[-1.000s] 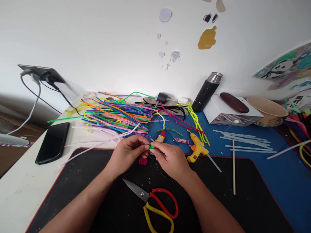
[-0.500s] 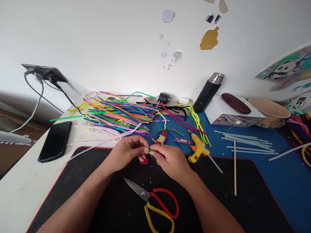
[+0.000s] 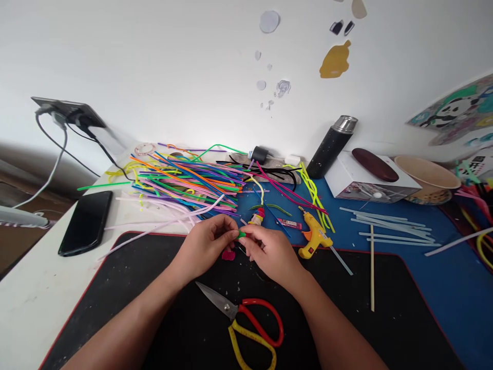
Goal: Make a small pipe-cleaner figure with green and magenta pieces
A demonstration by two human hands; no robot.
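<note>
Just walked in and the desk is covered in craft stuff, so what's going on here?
A person sits at a desk, pinching a small green piece between the left hand and right hand above a black mat. Scissors lie just in front of the hands. A pile of colourful pipe cleaners sits behind them, with a yellow glue gun to the right.

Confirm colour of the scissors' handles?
One red, one yellow: the scissors lie on the black mat, clear in the head view.
</note>
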